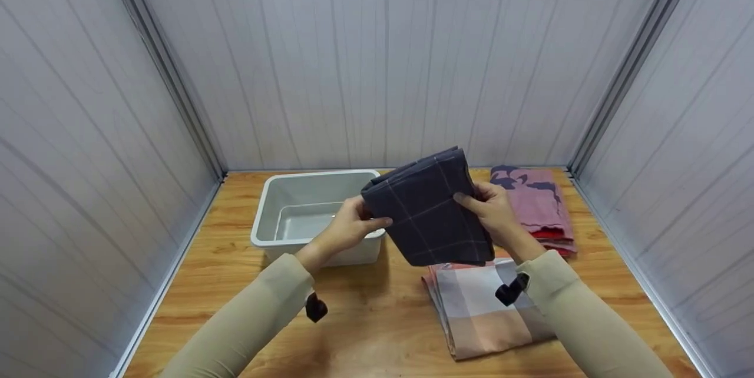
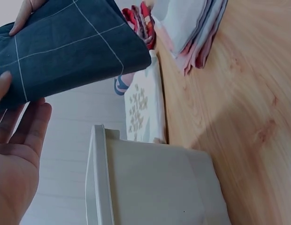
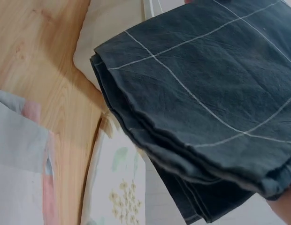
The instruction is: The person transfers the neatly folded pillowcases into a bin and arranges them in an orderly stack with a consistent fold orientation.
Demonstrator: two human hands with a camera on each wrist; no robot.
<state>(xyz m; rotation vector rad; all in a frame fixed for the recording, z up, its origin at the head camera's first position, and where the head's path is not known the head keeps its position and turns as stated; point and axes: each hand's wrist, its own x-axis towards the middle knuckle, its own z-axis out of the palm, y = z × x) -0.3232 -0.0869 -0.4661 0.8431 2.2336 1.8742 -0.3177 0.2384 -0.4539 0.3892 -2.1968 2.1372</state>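
- Nearest me, toward the front right of the wooden worktop, lies a folded cloth of pale grey and peach checks, flat, just below my hands.
- My left hand pinches the left edge of the folded dark navy cloth with thin pale grid lines, thumb on its face.
- My right hand grips its right edge, fingers curled round the layers, so the fold holds together, tilted in the air above the worktop.
- Left of it stands an open grey plastic tub.
- At the back right corner rests a stack of folded pink and red cloths.
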